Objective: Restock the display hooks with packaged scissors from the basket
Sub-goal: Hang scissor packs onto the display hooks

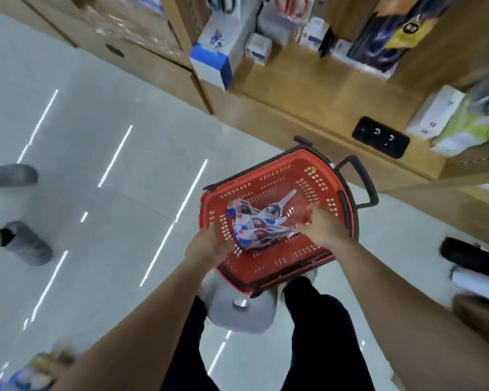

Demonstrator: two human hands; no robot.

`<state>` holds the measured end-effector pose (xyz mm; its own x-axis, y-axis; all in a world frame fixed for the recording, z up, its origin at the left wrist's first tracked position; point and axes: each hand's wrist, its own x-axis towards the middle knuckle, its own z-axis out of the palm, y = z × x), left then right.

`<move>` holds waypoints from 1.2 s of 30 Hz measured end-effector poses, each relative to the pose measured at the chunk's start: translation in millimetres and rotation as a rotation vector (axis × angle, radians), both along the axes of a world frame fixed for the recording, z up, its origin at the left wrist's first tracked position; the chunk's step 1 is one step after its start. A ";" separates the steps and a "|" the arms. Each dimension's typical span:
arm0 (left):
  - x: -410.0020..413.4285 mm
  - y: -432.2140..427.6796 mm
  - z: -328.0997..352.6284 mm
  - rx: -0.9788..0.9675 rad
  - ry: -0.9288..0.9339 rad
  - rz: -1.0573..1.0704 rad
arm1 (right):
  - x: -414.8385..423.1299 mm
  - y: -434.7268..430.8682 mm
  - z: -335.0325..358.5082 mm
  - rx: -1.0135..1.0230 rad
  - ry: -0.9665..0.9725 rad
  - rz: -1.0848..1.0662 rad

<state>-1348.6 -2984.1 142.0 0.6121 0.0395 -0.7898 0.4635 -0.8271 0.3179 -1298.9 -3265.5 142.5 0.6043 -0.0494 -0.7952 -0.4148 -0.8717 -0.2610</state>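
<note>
Left hand (209, 244) gripped basket (280, 268) rim | right hand (319, 227) nearer, over scissor packs (254, 224), grasp unclear | packs lay between hands, long axis hand-to-hand

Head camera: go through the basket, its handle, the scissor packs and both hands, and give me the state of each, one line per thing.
red basket: upright, open top, partly filled.
black handle: folded down outside the far rim.
packaged scissors: loose heap on the basket floor, none lifted out.
left hand: grips the basket's left rim.
right hand: inside the basket, fingers spread, touching the heap's right end.
</note>
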 end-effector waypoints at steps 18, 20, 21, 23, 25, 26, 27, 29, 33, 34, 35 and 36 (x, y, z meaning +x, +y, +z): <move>-15.4 -61.7 -379.4 0.085 -0.102 0.389 | 71.4 38.9 -403.3 0.160 -0.015 0.411; -18.1 -62.6 -403.1 0.115 -0.140 0.430 | 75.0 37.7 -430.5 0.162 -0.001 0.481; -20.2 -61.9 -412.0 0.091 -0.147 0.481 | 74.4 34.9 -442.4 0.151 -0.004 0.530; -28.0 -58.3 -429.6 -0.003 -0.088 0.606 | 72.5 28.1 -458.5 0.111 -0.013 0.636; -35.1 -55.4 -440.3 -0.073 -0.013 0.694 | 73.3 23.8 -466.2 0.092 -0.006 0.694; -39.1 -57.3 -444.6 -0.104 0.018 0.715 | 73.1 22.8 -468.5 0.091 0.014 0.707; -42.2 -60.1 -446.7 -0.132 0.046 0.725 | 72.6 22.5 -470.0 0.092 0.032 0.726; -49.8 -65.6 -451.6 -0.136 0.075 0.706 | 66.5 21.1 -473.4 0.106 0.089 0.774; -66.1 -70.8 -461.9 -0.067 0.077 0.702 | 48.7 14.5 -483.3 0.160 0.116 0.797; -68.8 -71.8 -463.3 -0.029 0.079 0.665 | 46.3 13.7 -485.3 0.173 0.119 0.782; -72.7 -72.3 -467.4 0.004 0.072 0.637 | 44.3 13.7 -486.3 0.192 0.125 0.769; -74.8 -73.7 -467.1 0.019 0.061 0.622 | 41.8 14.0 -487.5 0.207 0.140 0.757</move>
<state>-1423.4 -3057.8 -325.2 0.4233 0.3886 -0.8185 0.8773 -0.4015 0.2631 -1257.2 -3251.5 -345.1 0.3088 0.4915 -0.8143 0.2296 -0.8693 -0.4377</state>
